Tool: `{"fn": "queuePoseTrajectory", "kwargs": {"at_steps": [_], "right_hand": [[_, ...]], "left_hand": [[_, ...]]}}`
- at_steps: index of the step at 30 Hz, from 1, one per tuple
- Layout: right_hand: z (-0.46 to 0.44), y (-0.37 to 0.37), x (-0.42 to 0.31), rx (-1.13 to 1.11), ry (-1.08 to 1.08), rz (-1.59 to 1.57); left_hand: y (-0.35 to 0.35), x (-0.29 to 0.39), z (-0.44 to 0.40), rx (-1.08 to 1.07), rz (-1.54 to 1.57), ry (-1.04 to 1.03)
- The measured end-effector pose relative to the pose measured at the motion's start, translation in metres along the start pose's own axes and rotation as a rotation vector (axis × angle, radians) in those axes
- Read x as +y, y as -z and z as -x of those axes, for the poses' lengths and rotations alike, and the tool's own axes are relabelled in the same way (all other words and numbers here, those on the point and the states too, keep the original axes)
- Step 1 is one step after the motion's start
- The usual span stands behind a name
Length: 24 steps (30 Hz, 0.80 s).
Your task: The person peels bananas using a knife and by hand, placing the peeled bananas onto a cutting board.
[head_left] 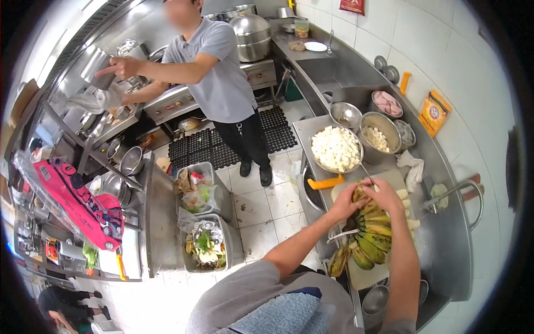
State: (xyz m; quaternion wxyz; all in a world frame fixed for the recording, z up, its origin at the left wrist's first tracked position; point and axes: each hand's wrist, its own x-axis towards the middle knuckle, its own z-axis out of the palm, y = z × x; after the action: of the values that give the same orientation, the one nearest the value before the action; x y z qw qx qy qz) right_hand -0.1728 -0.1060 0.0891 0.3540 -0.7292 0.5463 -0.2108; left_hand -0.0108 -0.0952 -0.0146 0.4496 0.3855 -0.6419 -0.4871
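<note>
A bunch of green-yellow bananas (pixel 371 236) with dark blotches lies on a pale cutting board (pixel 370 275) in front of me. Above its upper end, my left hand (pixel 347 202) and my right hand (pixel 385 196) come together with fingers closed around a single banana (pixel 360 194). Whether this banana is peeled or cut is hidden by the fingers. Pale peeled pieces (pixel 405 203) sit along the board's right side. A knife with a yellow handle (pixel 326 182) lies just beyond my left hand. Farther off stands a bowl heaped with white cubes (pixel 335 148).
More metal bowls, one holding pale pieces (pixel 376 138), stand along the counter. A faucet (pixel 453 200) curves at the right. Bins of scraps (pixel 206 245) stand on the floor to the left. Across the aisle a co-worker (pixel 214 72) holds up a metal pot (pixel 96 68).
</note>
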Motion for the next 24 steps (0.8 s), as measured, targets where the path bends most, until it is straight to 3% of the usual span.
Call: {"fn": "queuePoseTrajectory", "kwargs": {"at_steps": [3, 8, 17, 24], "right_hand": [[0.004, 0.003, -0.001, 0.013, 0.008, 0.042], [0.004, 0.004, -0.001, 0.011, -0.046, -0.008], [-0.011, -0.016, 0.024, 0.15, 0.047, -0.072], [-0.007, -0.034, 0.035, 0.371, 0.032, 0.0]], "left_hand": [[-0.007, 0.009, -0.006, 0.041, -0.274, 0.083], [-0.039, 0.012, 0.0, 0.4, -0.097, -0.028], [-0.038, -0.006, 0.001, 0.458, -0.056, -0.012], [-0.037, -0.007, -0.001, 0.431, -0.084, -0.192]]}}
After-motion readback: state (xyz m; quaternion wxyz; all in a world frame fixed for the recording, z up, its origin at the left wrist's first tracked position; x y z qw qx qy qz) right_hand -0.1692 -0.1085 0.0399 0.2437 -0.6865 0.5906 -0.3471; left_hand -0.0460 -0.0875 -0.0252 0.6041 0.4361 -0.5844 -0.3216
